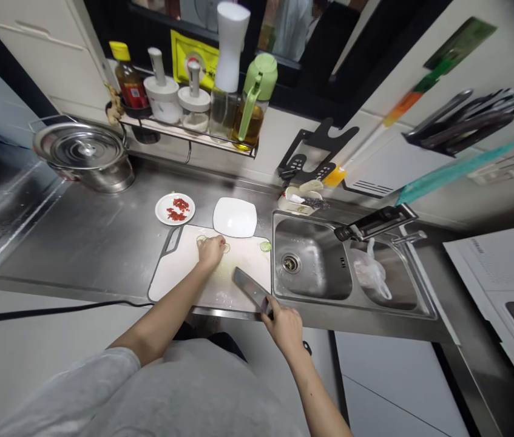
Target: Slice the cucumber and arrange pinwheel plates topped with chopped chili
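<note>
My left hand is on the upper part of a white cutting board, its fingers curled together over pale green cucumber slices. Slices peek out on both sides of the fingers; what lies under them is hidden. In my right hand is the handle of a cleaver, its broad blade tilted over the board's lower right. A cucumber end piece lies at the board's upper right corner. Behind the board stands a white square plate, and left of it a small plate with chopped red bits.
A sink with a faucet adjoins the board on the right. At the back left stands a lidded steel pot. Bottles and jars fill a wall rack. A black cable runs along the counter's front left.
</note>
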Demonstrator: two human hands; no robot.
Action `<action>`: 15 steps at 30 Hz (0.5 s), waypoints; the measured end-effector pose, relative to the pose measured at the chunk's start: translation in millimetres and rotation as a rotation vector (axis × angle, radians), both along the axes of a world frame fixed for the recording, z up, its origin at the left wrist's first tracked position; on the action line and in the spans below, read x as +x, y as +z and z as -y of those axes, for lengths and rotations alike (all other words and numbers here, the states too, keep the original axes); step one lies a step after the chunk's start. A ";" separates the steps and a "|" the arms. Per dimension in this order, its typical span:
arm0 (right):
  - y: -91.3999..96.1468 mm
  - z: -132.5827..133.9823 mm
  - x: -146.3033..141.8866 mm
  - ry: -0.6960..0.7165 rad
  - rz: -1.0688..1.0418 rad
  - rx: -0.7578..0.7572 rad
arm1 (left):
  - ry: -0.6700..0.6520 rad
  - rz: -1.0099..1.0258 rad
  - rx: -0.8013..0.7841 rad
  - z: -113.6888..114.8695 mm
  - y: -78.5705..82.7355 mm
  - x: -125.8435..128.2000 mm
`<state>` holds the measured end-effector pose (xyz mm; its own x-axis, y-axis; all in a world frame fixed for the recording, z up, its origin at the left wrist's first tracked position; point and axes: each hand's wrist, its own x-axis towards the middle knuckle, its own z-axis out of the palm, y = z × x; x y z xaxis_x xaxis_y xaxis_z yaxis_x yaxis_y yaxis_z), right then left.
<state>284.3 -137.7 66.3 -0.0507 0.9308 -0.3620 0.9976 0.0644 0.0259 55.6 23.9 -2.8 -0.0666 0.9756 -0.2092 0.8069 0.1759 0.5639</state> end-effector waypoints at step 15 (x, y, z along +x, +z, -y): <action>2.5 -10.5 -15.5 -0.111 -0.065 -0.095 | 0.301 0.252 0.247 7.3 -8.7 -35.6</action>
<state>268.8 -127.2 68.8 0.0244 0.8938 -0.4477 0.9981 -0.0472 -0.0399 20.0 16.6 -11.5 -0.3313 0.9433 -0.0194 0.5728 0.2174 0.7903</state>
